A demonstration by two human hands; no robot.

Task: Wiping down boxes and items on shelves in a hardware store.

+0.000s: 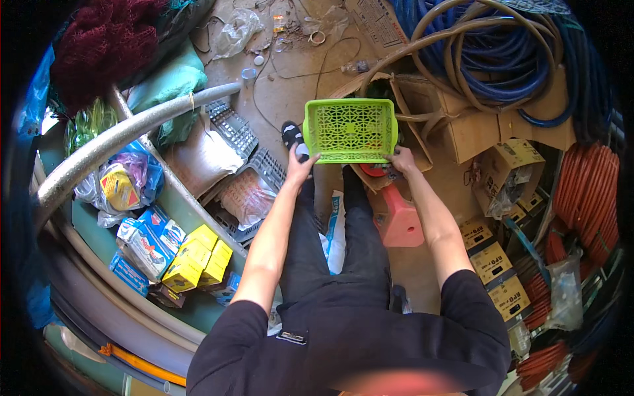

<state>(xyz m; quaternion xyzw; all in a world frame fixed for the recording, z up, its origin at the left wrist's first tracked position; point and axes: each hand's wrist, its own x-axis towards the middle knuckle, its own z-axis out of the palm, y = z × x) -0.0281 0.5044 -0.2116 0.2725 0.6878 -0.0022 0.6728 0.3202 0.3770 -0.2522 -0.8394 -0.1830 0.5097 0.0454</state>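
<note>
A bright green plastic basket (350, 158) with a lattice bottom is held out level before me, and nothing lies in it. My left hand (300, 167) grips its near left corner, thumb along the rim. At the near right corner, my right hand (402, 161) pinches the rim. Beneath the basket's right side stands an open cardboard box (413, 141), its contents mostly hidden. Close below my right hand is a red plastic stool (398, 220). A white and blue printed bag (337, 232) shows between my legs.
Coiled blue hose (490, 64) tops cartons at the right. Red hose coils (587, 193) and small yellow-brown boxes (490, 262) line that side. On the left, a shelf (198, 215) bears yellow boxes (190, 262) under a thick grey hose (138, 133). Grey crates (267, 171) with sacks stand beside it.
</note>
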